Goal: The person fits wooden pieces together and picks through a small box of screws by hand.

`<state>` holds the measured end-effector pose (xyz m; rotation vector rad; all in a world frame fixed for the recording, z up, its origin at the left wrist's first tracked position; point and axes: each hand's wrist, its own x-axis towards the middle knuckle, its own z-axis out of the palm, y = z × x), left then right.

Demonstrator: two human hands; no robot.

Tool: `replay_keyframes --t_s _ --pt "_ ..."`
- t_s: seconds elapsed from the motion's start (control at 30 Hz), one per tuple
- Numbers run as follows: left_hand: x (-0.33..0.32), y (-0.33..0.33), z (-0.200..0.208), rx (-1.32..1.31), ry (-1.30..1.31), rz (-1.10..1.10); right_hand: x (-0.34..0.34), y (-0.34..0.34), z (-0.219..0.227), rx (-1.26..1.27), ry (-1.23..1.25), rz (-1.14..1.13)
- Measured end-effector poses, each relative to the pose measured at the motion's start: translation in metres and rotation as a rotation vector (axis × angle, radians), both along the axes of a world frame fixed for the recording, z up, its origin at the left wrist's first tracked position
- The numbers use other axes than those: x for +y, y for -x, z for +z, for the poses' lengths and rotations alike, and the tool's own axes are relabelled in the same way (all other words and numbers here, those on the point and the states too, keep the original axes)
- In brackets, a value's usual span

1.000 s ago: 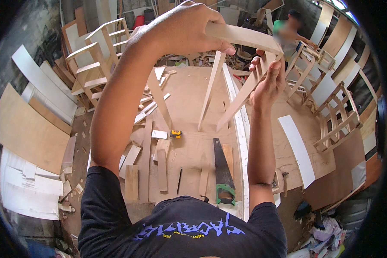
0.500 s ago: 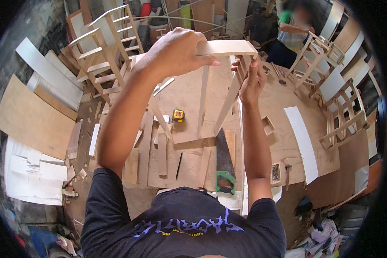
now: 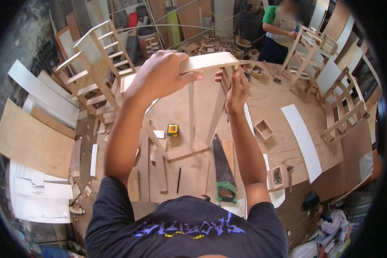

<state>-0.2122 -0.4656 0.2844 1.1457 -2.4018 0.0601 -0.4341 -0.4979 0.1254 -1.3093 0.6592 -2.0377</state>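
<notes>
Both my hands are on a pale wooden frame (image 3: 208, 62) with several slim legs, which stands on the worktable. My left hand (image 3: 165, 72) wraps over the left end of its flat top board, thumb along the near edge. At the right end, my right hand (image 3: 236, 91) grips the upper part of a leg just under the board. A yellow and black tape measure (image 3: 173, 130) lies to the left of the legs. Nearer me are a dark pencil (image 3: 179, 179), several loose wood strips (image 3: 160, 171) and a handsaw (image 3: 222, 161) with a green handle.
Small wooden boxes (image 3: 263, 130) and a hammer (image 3: 290, 178) lie on the worktable (image 3: 268, 101) at right, beside a long white panel (image 3: 302, 144). Unfinished chairs (image 3: 94, 77) stand at far left. Another person (image 3: 281, 32) works by a wooden chair (image 3: 303, 56) at far right.
The whole view has shifted, so the table and frame appear lower. The frame and my hands sit slightly further left. My grip looks the same. The other person has moved left in the picture.
</notes>
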Motion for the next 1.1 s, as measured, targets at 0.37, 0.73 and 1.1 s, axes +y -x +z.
replay_keyframes --t_s 0.37,0.73,1.1 --pt "0.043 -0.019 -0.015 -0.073 0.398 0.048 0.013 -0.011 -0.006 0.069 -0.010 -0.028" --pt "0.075 -0.057 -0.029 -0.015 0.438 0.171 0.056 -0.012 -0.063 0.384 -0.279 -0.253" --pt "0.178 -0.059 -0.154 0.398 0.104 -0.297 0.198 -0.061 -0.142 0.372 -0.537 -0.351"
